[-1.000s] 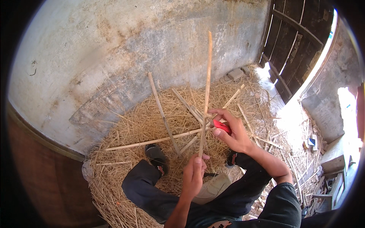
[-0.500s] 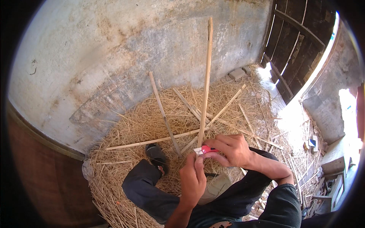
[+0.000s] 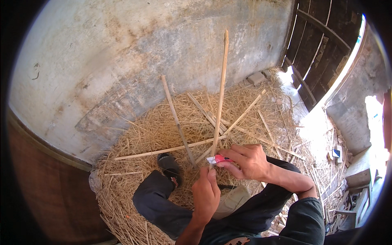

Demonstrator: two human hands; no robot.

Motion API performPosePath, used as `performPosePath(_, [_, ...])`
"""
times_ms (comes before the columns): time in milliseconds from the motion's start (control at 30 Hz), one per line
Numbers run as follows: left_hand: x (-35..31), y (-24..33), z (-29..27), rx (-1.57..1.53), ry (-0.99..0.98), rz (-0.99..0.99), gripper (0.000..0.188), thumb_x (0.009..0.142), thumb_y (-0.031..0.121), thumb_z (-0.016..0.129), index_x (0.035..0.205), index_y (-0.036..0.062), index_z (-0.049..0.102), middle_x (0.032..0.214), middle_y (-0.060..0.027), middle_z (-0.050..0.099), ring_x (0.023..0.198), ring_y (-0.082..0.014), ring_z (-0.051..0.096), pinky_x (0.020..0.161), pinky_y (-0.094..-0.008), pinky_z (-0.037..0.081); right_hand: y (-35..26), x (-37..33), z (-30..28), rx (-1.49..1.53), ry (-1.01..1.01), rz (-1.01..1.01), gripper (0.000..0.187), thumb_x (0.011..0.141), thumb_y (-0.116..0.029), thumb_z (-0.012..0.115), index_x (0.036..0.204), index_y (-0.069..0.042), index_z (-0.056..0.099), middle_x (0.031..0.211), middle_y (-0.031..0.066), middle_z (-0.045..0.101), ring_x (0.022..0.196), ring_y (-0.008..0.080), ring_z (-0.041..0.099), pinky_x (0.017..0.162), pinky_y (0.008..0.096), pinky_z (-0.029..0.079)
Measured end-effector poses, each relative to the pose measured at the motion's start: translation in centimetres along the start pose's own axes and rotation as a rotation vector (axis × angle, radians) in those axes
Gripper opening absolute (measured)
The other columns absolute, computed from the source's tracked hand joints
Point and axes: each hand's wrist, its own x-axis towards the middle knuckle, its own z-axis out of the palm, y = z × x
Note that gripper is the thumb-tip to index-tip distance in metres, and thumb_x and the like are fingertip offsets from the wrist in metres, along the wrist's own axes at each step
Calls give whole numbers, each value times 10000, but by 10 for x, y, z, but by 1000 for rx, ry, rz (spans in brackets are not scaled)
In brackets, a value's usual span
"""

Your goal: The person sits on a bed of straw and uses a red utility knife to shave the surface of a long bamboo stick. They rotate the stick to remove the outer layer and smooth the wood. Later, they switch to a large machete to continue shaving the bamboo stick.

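My left hand (image 3: 205, 192) is closed round the lower end of a long wooden stick (image 3: 221, 83), which points away from me toward the wall. A small red utility knife (image 3: 221, 159) is gripped in my right hand (image 3: 251, 161), thumb and fingers pressed round its handle. Its pale, flat blade lies across the stick just above my left thumb. Both hands meet over my lap, close together. Whether the blade has cut into the wood cannot be seen.
Several loose wooden sticks (image 3: 175, 114) lie criss-crossed on straw (image 3: 134, 151) before me. My shoe (image 3: 168, 166) rests in the straw at left. A stained wall (image 3: 143, 53) rises behind, a brick (image 3: 256, 78) at its foot. A dark plank door (image 3: 320, 49) stands at far right.
The stick's far end has come down a little toward me. The knife's blade has tilted against the wood, while both hands stay almost in place.
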Motion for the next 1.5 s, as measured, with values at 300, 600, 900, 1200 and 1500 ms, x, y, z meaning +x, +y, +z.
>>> performPosePath(300, [1,-3,-3,22,-6,10,230,1148,222,448,1086,21,541,641,-233,571,620,-492,618,549,-564,407,3,6,-2,-58,14,-13,273,938,-339,793,1114,-131,770,784,23,663,560,243,683,476,368,524])
performPosePath(600, [-5,-9,-1,33,12,20,229,1146,220,446,1069,23,531,646,-233,578,622,-495,621,549,-576,413,6,7,0,-64,17,14,309,879,-318,846,1092,-103,785,736,33,638,554,238,645,507,372,502])
performPosePath(900, [-40,-19,7,86,-136,-76,226,1137,241,476,1072,43,563,648,-202,604,603,-455,643,529,-546,445,49,25,-26,-86,179,271,220,982,-271,760,1073,-72,780,915,85,771,664,227,740,588,350,577])
performPosePath(1200, [-27,-55,-3,-410,-362,-190,262,1134,240,490,1193,12,605,773,-88,644,695,-182,636,684,-372,507,45,17,-29,-53,131,220,258,935,-257,808,1101,-64,766,927,88,767,713,226,748,608,336,572])
performPosePath(1500, [12,-69,22,-566,-331,-37,313,1091,139,588,1375,8,599,831,-30,624,767,-101,644,720,-290,539,27,18,-33,-102,158,-19,301,877,-272,845,1119,-107,775,752,18,650,611,207,652,522,348,496])
